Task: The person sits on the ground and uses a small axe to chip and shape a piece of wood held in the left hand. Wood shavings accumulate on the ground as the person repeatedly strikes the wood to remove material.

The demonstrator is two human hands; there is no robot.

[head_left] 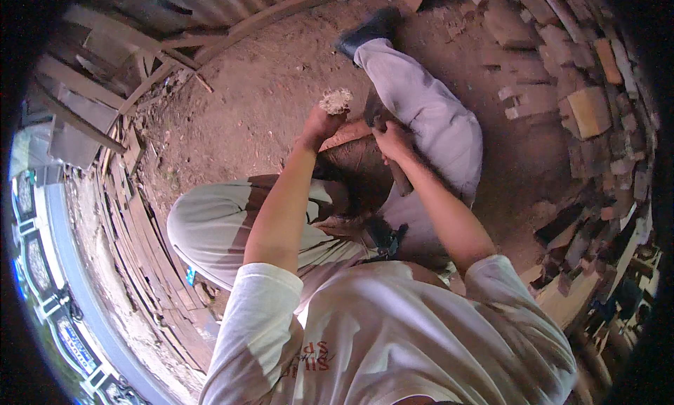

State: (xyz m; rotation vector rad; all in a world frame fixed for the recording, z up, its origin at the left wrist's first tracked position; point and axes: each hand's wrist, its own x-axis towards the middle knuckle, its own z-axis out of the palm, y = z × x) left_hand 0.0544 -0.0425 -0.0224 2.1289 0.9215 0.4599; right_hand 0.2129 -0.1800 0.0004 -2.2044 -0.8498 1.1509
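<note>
A pale, frayed piece [335, 101] is clenched in the left hand [321, 126]. To its right, a dark tool [401, 180] is grasped around the handle by the right hand [394, 141]; its long axis slants forward, slightly leftward.

Brown dirt floor [246, 99] lies before a corrugated wall [242, 8] and timber framing [83, 84], daylight [28, 148] at left.

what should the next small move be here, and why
Perhaps ease the right leg slightly outward: the far end of the dark tool, gripped by the right hand, looks close beside it. The left hand is busy too, around a piece with a pale, rough top, so moving the leg seems simplest.
</note>
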